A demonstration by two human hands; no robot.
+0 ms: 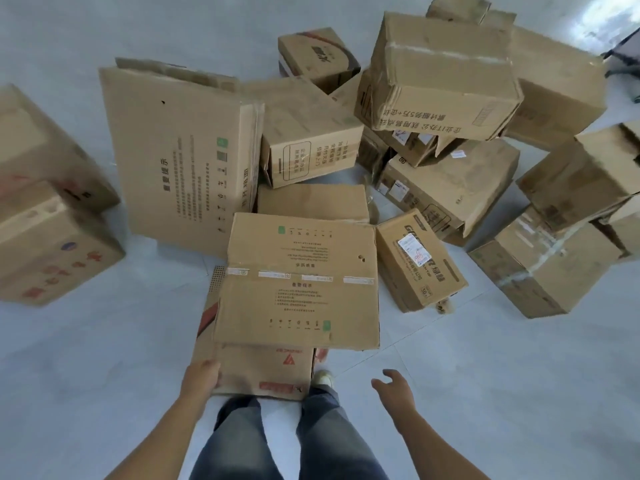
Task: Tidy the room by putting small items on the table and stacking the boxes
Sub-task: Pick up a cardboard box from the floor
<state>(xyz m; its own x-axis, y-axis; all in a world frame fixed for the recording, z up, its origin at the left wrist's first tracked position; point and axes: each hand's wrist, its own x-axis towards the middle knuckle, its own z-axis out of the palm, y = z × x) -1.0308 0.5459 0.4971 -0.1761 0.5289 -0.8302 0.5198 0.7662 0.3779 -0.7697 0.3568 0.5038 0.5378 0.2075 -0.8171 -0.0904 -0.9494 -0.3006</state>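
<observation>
The left grip [202,374] curls round the near-left corner of the red-printed box [263,372], which carries the taped box [298,282]. The right grip [393,388] hangs spread beside it. Scattered boxes [446,74] crowd the floor [86,358] beyond.

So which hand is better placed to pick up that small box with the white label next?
Probably the right hand. It hangs free and open on the same side as the small labelled box, while the left hand holds the near corner of the red-printed box.
</observation>
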